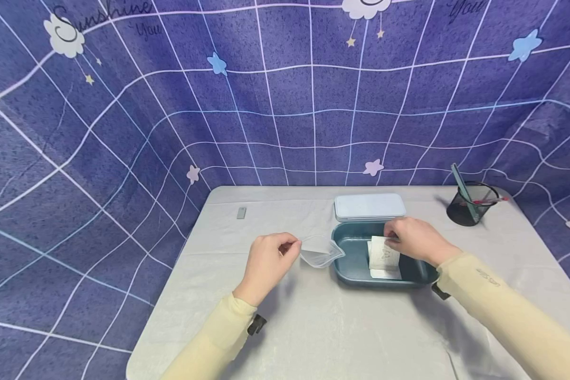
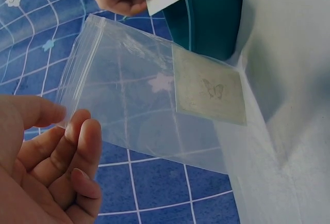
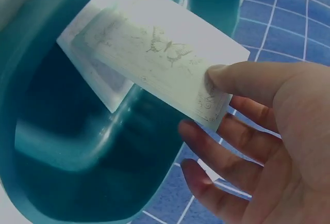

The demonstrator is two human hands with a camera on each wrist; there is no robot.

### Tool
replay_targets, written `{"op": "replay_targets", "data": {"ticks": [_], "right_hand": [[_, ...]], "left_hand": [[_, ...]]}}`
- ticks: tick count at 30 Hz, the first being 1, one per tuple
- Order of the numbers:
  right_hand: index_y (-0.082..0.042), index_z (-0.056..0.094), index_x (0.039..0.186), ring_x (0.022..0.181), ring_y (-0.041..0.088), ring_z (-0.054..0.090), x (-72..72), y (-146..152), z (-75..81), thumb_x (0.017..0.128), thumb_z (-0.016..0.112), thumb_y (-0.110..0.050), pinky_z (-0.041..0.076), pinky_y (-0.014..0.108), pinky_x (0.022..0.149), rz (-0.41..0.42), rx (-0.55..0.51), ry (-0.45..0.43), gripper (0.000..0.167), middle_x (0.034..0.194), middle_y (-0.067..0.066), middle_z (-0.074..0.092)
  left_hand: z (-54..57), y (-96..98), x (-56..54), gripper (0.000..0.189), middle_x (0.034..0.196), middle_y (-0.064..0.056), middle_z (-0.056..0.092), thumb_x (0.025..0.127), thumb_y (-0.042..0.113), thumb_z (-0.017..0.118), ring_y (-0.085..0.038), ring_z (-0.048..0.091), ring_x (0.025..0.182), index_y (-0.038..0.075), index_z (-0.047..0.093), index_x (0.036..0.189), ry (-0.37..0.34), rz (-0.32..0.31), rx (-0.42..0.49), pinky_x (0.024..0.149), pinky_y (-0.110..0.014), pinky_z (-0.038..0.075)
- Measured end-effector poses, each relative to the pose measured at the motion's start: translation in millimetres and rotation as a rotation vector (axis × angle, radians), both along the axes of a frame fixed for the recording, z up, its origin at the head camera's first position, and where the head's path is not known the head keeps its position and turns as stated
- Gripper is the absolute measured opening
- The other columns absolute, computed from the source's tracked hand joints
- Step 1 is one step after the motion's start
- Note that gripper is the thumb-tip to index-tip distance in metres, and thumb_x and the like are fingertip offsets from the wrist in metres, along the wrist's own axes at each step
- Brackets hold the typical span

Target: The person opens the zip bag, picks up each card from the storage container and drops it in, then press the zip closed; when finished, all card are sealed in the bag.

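Note:
My left hand (image 1: pixel 268 264) pinches a clear zip bag (image 2: pixel 136 84) by its zip edge, between thumb and index finger. Inside the bag, at its far end, sits a card (image 2: pixel 211 90) printed with a butterfly. To the right, my right hand (image 1: pixel 418 240) holds another butterfly-printed card (image 3: pixel 167 43) by one end, with the thumb on its face. That card slants over a dark teal basin (image 1: pixel 351 279). Partly covered by it, a second pale card (image 3: pixel 105 77) lies in the basin. The bag's far end is close beside the basin's left wall.
A pale blue case (image 1: pixel 370 207) lies just behind the basin. At the back right stands a black mesh pen cup (image 1: pixel 462 212) holding a green strip and a red pen. A small grey block (image 1: pixel 241 212) is at the back left of the cloth-covered table (image 1: pixel 218 221).

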State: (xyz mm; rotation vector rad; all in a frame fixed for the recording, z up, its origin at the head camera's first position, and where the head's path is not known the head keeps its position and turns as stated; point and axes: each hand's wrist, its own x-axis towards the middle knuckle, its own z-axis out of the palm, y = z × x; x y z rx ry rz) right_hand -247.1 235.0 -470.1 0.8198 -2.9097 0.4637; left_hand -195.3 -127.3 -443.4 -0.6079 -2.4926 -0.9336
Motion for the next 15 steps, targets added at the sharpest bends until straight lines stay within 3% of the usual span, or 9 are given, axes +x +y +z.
{"op": "replay_targets", "data": {"ticks": [8,15], "right_hand": [[-0.019,0.068,0.083,0.071,0.013,0.058,9.3,-2.7,6.5,0.086,0.080,-0.012,0.053,0.047,0.068,0.046,-0.031,0.043,0.014,0.079,-0.011,0.063],[-0.019,0.068,0.087,0.075,0.017,0.061,18.4,-7.4,15.2,0.087,0.078,-0.014,0.053,0.046,0.065,0.045,-0.087,0.212,0.011,0.086,-0.008,0.064]], "left_hand": [[0.1,-0.9,-0.1,0.011,0.073,0.012,0.070,0.092,0.015,0.073,0.000,0.060,0.062,0.015,0.081,0.085,-0.002,0.006,-0.003,0.062,-0.026,0.051],[1.3,0.0,-0.4,0.011,0.072,0.012,0.070,0.092,0.015,0.073,0.001,0.057,0.058,0.015,0.081,0.084,-0.004,0.004,0.000,0.061,-0.026,0.050]]}}
